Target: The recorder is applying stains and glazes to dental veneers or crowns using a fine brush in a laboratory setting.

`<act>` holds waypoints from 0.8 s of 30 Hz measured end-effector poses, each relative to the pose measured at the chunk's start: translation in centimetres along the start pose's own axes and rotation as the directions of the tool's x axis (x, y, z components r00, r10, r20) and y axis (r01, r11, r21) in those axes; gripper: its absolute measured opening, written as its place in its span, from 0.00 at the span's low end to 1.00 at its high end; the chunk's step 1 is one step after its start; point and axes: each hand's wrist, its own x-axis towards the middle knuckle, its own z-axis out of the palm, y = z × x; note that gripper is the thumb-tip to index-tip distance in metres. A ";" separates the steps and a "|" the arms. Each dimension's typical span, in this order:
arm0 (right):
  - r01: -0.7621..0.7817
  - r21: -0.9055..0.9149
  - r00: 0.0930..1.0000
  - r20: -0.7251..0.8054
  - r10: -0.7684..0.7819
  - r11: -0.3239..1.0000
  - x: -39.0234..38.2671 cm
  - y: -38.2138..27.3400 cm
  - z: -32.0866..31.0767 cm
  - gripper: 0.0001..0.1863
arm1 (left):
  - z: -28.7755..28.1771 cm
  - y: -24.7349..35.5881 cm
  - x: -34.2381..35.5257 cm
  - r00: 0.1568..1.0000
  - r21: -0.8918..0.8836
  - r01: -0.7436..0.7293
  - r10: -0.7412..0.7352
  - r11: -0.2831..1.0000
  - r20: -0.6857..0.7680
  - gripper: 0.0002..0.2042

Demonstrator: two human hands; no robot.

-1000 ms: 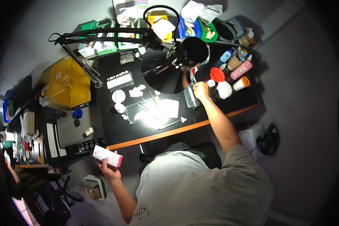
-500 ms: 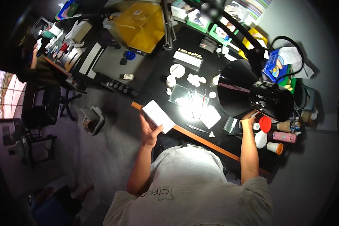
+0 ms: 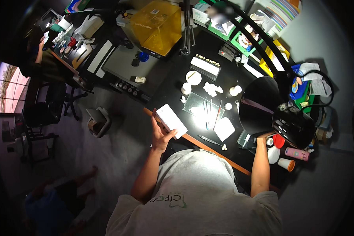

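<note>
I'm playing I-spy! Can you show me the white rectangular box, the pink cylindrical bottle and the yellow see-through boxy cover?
White rectangular box [image 3: 171, 119]: head view, middle of its broad face.
Pink cylindrical bottle [image 3: 296, 153]: head view, middle of its body.
Yellow see-through boxy cover [image 3: 156, 30]: head view, middle of its outer surface.
</note>
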 end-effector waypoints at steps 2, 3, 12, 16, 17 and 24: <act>-0.027 0.059 0.999 0.022 0.026 0.998 -0.1 0.4 -0.4 0.25 | -0.4 -0.7 0.1 1.000 -0.021 0.023 -0.023 1.000 -0.016 0.57; -0.045 0.109 0.998 0.037 0.042 0.993 -0.1 0.7 -0.6 0.25 | -0.6 -0.8 0.2 0.999 -0.040 0.046 -0.047 0.998 -0.023 0.57; -0.532 0.810 0.747 0.587 0.314 -0.248 -5.0 -2.0 -3.5 0.22 | -0.8 -1.1 1.5 1.000 -0.046 0.014 -0.014 0.999 -0.015 0.55; -0.486 0.652 0.731 0.668 0.138 -0.582 -7.8 -10.5 -2.3 0.11 | 0.5 -0.1 2.1 0.997 -0.110 0.070 -0.068 0.991 0.019 0.51; -0.516 0.547 0.687 0.724 0.062 -0.659 -8.8 -10.2 -1.1 0.09 | 0.8 0.2 2.4 0.991 -0.236 0.135 -0.133 0.962 0.021 0.47; -0.683 0.686 0.726 0.596 -0.343 -0.251 -11.5 -20.7 1.4 0.10 | 2.7 0.1 2.4 0.979 -0.368 0.193 -0.206 0.910 0.005 0.31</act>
